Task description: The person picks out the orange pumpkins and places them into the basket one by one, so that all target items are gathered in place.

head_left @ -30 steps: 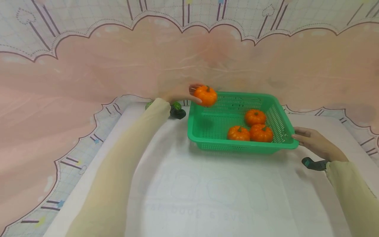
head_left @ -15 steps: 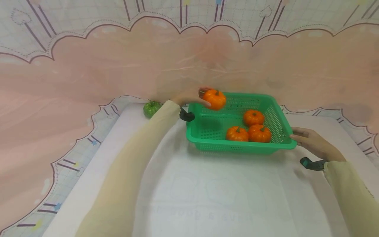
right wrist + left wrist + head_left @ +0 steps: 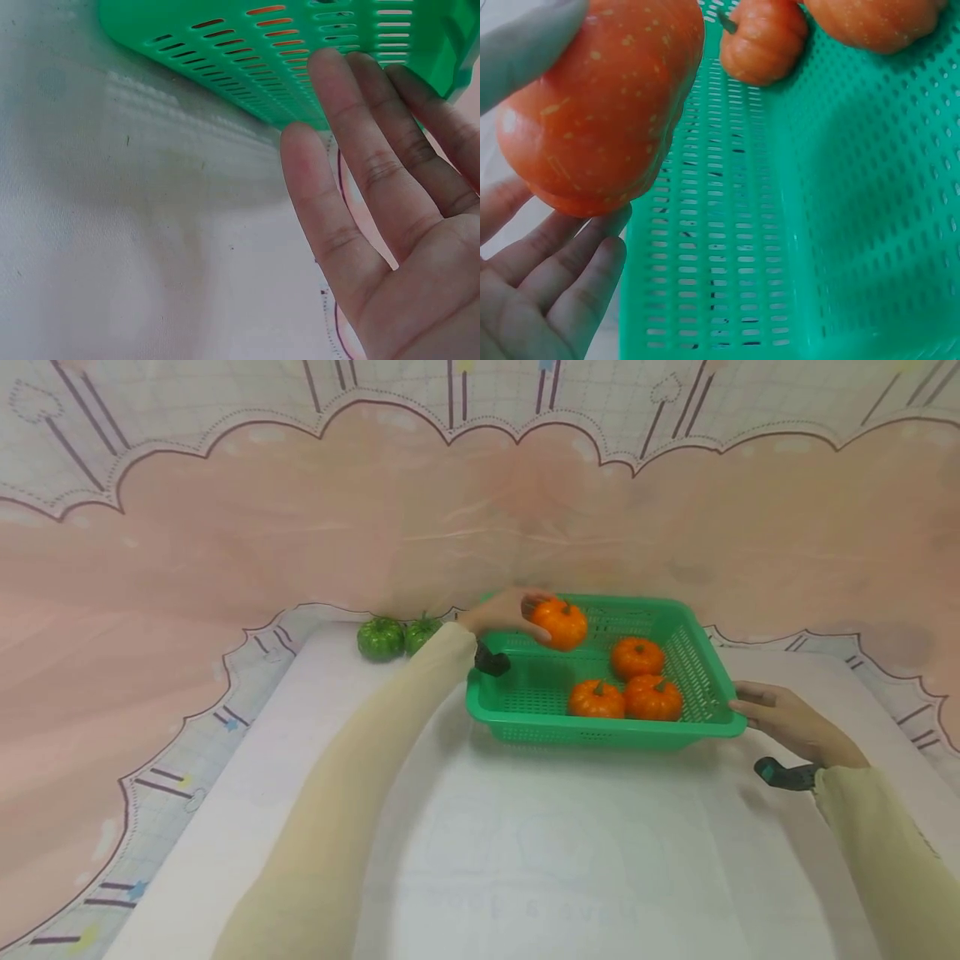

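My left hand (image 3: 504, 610) holds a small orange pumpkin (image 3: 561, 625) between thumb and fingers, over the left part of a green plastic basket (image 3: 607, 728). In the left wrist view the pumpkin (image 3: 600, 105) hangs above the slotted basket floor, thumb on one side and fingertips on the other. Three more orange pumpkins, the rear one (image 3: 637, 658), the front left one (image 3: 597, 700) and the front right one (image 3: 654, 698), sit together inside at the right. My right hand (image 3: 791, 727) is at the basket's right end; the right wrist view shows its extended fingers (image 3: 371, 161) against the slotted wall.
Two green pumpkins, one (image 3: 380, 639) beside the other (image 3: 422, 633), stand on the white table (image 3: 540, 843) left of the basket, the second partly hidden by my left sleeve (image 3: 337, 777). A pinkish patterned cloth (image 3: 300, 527) hangs behind the table.
My left hand has carried the orange pumpkin rightward and slightly lower, from the basket's left rim to over its inside. The green pumpkins have come into fuller view. My right hand stays at the basket.
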A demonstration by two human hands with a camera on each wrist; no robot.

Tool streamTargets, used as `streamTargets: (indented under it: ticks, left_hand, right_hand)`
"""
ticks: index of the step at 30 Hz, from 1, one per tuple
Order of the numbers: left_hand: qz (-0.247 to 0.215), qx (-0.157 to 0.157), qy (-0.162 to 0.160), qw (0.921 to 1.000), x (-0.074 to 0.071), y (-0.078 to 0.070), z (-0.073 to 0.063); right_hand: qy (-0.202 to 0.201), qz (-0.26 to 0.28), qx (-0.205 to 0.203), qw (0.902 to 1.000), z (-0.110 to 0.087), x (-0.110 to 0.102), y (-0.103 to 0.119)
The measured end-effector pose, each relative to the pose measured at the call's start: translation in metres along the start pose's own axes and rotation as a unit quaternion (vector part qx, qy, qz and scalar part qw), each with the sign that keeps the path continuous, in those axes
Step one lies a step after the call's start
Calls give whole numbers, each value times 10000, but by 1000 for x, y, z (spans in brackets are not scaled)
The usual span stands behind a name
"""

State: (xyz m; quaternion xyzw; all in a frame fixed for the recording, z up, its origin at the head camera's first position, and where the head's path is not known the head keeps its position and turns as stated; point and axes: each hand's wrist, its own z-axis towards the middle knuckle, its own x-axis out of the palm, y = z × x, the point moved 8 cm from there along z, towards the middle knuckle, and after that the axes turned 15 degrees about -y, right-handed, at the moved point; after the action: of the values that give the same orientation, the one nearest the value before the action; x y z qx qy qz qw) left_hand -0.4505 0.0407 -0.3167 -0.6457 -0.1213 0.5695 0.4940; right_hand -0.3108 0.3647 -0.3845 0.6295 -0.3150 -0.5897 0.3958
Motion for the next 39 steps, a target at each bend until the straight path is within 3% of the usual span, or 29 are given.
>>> streamTargets:
  ticks: [13,22,39]
  left_hand:
    - [-13,-140,161,9998,23,12,9]
    - [139,-191,171,9996,35,12,14]
    - [183,-271,268,9991,51,12,29]
  right_hand:
    - [5,173,-64,9998,0,1,1]
    - [-27,-242,303,9992,1,-2,-3]
    - [2,20,106,9999,2,-2,-1]
